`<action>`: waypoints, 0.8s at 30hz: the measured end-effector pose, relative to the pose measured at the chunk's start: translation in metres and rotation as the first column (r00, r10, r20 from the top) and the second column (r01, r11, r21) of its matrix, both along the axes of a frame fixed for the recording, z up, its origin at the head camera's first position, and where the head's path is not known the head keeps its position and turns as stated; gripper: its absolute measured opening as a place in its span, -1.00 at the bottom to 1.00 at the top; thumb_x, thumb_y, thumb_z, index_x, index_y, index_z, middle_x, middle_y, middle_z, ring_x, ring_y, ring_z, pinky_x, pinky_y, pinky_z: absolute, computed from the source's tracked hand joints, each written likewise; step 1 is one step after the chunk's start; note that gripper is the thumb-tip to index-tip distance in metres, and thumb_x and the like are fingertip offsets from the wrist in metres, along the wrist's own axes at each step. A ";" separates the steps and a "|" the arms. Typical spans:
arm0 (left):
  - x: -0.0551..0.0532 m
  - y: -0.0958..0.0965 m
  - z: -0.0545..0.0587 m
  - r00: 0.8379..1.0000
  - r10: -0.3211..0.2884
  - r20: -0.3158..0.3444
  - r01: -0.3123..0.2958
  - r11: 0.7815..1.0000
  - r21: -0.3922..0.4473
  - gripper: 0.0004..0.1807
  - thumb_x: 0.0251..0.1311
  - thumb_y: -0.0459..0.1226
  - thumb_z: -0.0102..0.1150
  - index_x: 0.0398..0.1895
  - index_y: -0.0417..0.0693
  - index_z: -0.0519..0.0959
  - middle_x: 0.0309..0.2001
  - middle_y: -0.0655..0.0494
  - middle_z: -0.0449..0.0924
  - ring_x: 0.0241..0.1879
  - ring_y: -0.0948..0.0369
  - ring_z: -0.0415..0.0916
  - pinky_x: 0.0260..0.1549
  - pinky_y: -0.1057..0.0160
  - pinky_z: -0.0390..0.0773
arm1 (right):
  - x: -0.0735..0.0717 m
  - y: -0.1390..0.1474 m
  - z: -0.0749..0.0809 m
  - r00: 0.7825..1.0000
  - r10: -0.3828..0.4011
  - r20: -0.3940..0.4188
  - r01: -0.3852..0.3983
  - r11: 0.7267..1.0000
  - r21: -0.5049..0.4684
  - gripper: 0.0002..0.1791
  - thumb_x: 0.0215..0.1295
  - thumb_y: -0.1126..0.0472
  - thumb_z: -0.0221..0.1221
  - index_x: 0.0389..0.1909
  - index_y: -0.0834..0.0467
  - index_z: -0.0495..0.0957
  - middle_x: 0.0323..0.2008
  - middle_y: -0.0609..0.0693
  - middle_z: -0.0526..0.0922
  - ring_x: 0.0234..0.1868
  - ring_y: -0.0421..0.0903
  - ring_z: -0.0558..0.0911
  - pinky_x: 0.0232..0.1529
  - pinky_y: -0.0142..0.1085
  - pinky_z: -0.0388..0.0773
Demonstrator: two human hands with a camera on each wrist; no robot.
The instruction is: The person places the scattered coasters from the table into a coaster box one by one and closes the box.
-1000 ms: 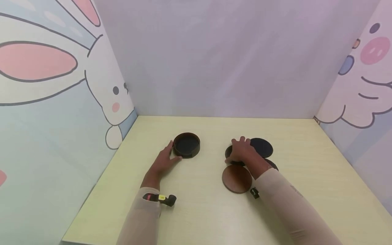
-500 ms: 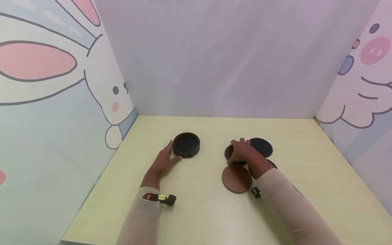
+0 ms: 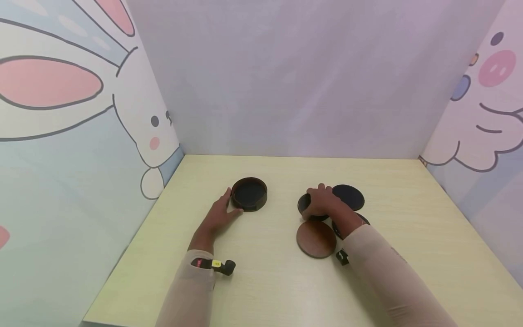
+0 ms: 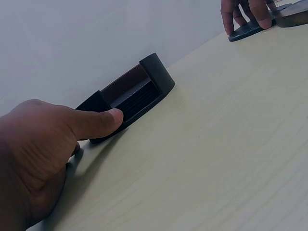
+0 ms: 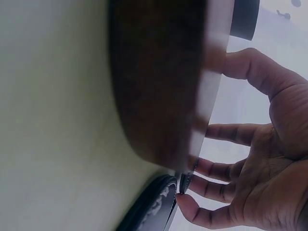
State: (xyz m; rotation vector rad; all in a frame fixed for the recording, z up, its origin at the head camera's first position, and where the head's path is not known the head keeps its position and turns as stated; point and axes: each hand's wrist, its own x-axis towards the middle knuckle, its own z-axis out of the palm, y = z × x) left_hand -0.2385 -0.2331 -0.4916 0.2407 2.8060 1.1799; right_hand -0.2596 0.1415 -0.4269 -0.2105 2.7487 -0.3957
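At the left, my left hand (image 3: 218, 215) holds the side of a round black coaster holder (image 3: 263, 200), thumb by its front gap and fingers along its left side. A dark disc shows inside the holder. In the left wrist view the thumb lies against the holder's wall (image 4: 161, 77). To the right, my right hand (image 3: 323, 202) reaches over a round black coaster (image 3: 303, 205), thumb and fingertips at its edges; the palm hides part of it. A brown coaster (image 3: 316, 239) lies just in front, looming large in the right wrist view.
Another black coaster (image 3: 351, 197) lies behind the right wrist, and one more dark coaster (image 3: 362, 218) is partly covered by the forearm. All rest on a pale wooden table (image 3: 261, 281). Walls with cartoon drawings (image 3: 153, 129) enclose its sides and back.
The black coaster under my right hand has shifted slightly left, and the right thumb has moved a little along its near edge. My left hand and the holder stay put.
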 end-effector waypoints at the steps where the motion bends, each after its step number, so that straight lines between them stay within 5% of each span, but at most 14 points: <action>1: 0.000 0.000 0.000 1.000 -0.001 -0.004 0.001 1.000 0.001 0.11 0.50 0.02 0.34 0.83 -0.09 -0.15 0.81 -0.12 -0.09 0.80 -0.13 -0.12 0.78 -0.19 -0.02 | 0.000 0.000 0.000 1.000 0.001 -0.007 -0.001 1.000 0.007 0.07 0.06 -0.16 0.49 0.60 0.14 0.37 0.36 0.39 0.34 0.38 0.39 0.32 0.23 0.52 0.53; 18: -0.003 -0.001 -0.003 1.000 -0.002 -0.001 0.002 1.000 -0.017 0.11 0.52 0.03 0.31 0.82 -0.12 -0.17 0.80 -0.14 -0.11 0.80 -0.15 -0.13 0.77 -0.21 -0.01 | -0.002 -0.004 -0.004 0.997 0.035 -0.065 -0.033 0.999 0.028 0.01 0.19 -0.15 0.38 0.65 0.10 0.34 0.51 0.40 0.26 0.39 0.46 0.36 0.20 0.36 0.60; 24: -0.004 -0.001 -0.003 1.000 -0.001 0.010 0.001 1.000 -0.017 0.10 0.52 0.01 0.32 0.82 -0.11 -0.17 0.81 -0.11 -0.12 0.80 -0.11 -0.14 0.78 -0.18 -0.03 | -0.003 -0.003 -0.005 0.996 0.048 -0.074 -0.044 0.998 0.053 -0.04 0.21 -0.15 0.34 0.62 0.12 0.38 0.44 0.37 0.38 0.34 0.42 0.41 0.21 0.35 0.59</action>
